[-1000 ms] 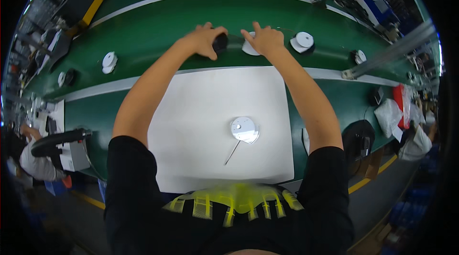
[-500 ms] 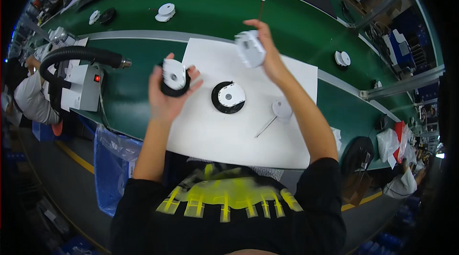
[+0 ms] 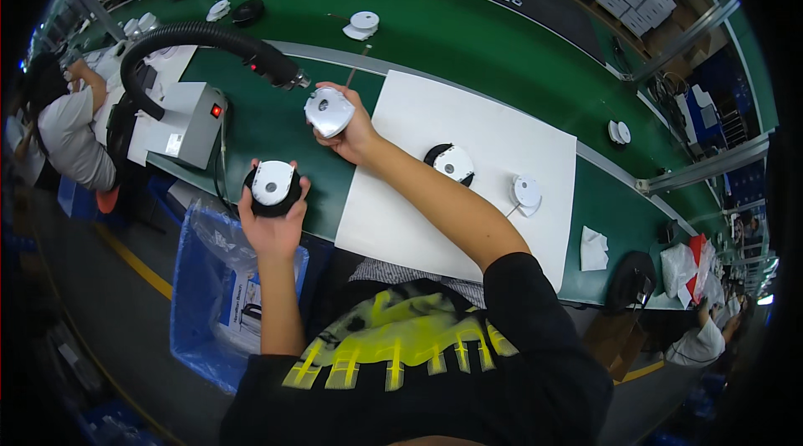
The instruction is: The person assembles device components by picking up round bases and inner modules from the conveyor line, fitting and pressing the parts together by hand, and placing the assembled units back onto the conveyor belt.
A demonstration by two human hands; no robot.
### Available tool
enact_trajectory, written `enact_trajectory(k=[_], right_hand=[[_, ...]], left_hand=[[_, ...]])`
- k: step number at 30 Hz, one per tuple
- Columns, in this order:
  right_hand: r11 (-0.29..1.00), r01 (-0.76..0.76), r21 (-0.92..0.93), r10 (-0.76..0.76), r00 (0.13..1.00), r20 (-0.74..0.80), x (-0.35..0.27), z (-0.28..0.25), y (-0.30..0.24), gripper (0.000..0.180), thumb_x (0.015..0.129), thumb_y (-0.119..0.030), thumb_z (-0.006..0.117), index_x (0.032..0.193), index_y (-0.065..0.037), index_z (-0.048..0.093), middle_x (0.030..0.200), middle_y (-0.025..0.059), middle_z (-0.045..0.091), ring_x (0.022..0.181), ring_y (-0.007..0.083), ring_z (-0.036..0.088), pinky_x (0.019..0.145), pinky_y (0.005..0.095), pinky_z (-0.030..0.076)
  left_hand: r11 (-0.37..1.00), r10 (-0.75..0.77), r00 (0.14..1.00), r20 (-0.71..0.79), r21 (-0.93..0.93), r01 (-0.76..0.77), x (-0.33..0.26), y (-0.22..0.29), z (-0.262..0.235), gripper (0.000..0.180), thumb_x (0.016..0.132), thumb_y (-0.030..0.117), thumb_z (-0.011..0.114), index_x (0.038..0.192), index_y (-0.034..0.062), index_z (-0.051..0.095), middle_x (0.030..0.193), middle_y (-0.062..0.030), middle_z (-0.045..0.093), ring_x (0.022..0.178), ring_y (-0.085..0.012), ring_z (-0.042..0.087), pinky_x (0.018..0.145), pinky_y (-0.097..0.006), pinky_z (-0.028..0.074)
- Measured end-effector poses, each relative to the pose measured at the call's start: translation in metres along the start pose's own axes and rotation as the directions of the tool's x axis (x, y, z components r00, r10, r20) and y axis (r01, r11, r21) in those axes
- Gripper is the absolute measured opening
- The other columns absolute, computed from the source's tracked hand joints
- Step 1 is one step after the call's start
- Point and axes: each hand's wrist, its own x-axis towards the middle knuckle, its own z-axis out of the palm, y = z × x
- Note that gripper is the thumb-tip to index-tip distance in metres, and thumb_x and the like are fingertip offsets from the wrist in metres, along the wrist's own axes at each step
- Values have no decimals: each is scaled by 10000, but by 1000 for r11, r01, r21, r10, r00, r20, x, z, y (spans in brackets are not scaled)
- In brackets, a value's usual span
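My left hand [image 3: 274, 224] grips a round black part with a white cover [image 3: 273, 183] on top, fingers wrapped round its rim. My right hand [image 3: 358, 124], reaching across to the left, holds a white rounded housing [image 3: 329, 112] with a small dark centre. A thin brownish rod [image 3: 358, 68] juts up from behind that hand. Just above the housing ends the metal nozzle [image 3: 299, 78] of a black gooseneck hose [image 3: 201, 34]. On the white sheet [image 3: 393, 220] lie another black-and-white round part [image 3: 452, 163] and a white disc [image 3: 525, 190] with a thin metal shaft beside it.
A grey box [image 3: 186, 124] with a lit red switch carries the hose. Below left hangs a blue bin [image 3: 191, 312] lined with clear plastic. Several round parts, including a white one [image 3: 361, 25], sit on the green belt [image 3: 452, 20]. A person [image 3: 71, 128] works at far left.
My right hand has swung left with the white housing to the nozzle. The left hand has lowered its black-and-white part, now off the white sheet. The view has shifted left.
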Motion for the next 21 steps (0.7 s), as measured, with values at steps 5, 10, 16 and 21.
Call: enact_trajectory(k=[5,10,16,21], right_hand=[[987,38,158,-52,995,83,3,-9,-1,345,1028,-363,302,1200,-188,545,882,177,615,571,198,502,450,267,309],[973,104,205,-109,994,14,-26,-25,-31,389,1020,-375,296,1193,-154,565,910,167,621,597,200,519,462,276,328],[966,230,120,-225,973,-54,-150,17,-78,436,1031,-444,269,1235,-162,532,957,66,648,837,188,640,599,307,478],[858,514,-16,-509,854,109,-206,8,-88,474,1051,-420,195,1217,-97,500,980,91,655,851,161,641,641,315,520]], left_hand=[[991,13,1000,-9,130,-12,-9,5,15,590,982,435,442,1518,203,356,1517,-276,321,1389,-474,324,1064,-572,394],[997,-76,997,-2,-35,76,82,2,0,597,946,424,517,1459,137,417,1516,-242,345,1421,-493,257,1060,-597,367],[972,-234,969,-83,-29,233,150,-47,33,563,932,465,530,1332,69,538,1366,-253,465,1276,-466,423,997,-581,423],[850,-521,853,2,-90,519,109,-90,37,679,933,503,516,1446,69,416,1400,-271,431,1323,-447,376,967,-532,449]])
